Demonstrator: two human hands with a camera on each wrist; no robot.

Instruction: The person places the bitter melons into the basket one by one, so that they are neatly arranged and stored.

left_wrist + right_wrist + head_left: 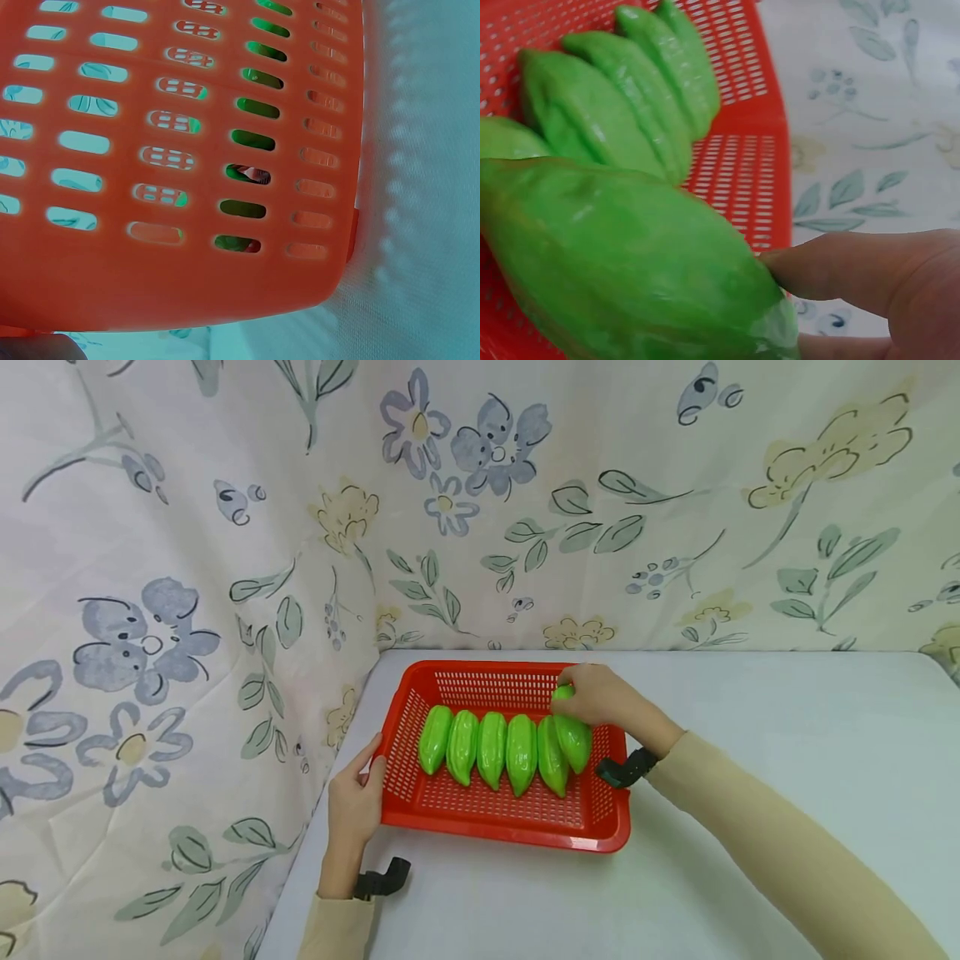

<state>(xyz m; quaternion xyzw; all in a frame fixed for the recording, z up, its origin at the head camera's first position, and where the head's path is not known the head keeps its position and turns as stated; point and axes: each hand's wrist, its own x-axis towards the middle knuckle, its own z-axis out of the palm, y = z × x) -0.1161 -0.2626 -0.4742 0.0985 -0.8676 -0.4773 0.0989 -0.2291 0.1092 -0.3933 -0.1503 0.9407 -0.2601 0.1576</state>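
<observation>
A red plastic basket (pixel 510 835) with slotted walls sits tilted slightly in the head view. Several shiny green ridged fruits (pixel 491 752) with pointed ends lie side by side in it. My right hand (pixel 603 695) pinches the end of the rightmost green fruit (pixel 573 743), over the basket's right part. The right wrist view shows the thumb (pixel 832 271) against that fruit's blunt end (pixel 645 262). My left hand (pixel 356 802) grips the basket's left rim between thumb and fingers. In the left wrist view the slotted basket wall (pixel 135 281) hides most of the contents.
A white table (pixel 750 793) extends to the right and in front of the basket. Floral cloth (pixel 570 568) hangs behind the table and along its left side. Black bands (pixel 382 878) are strapped on both wrists.
</observation>
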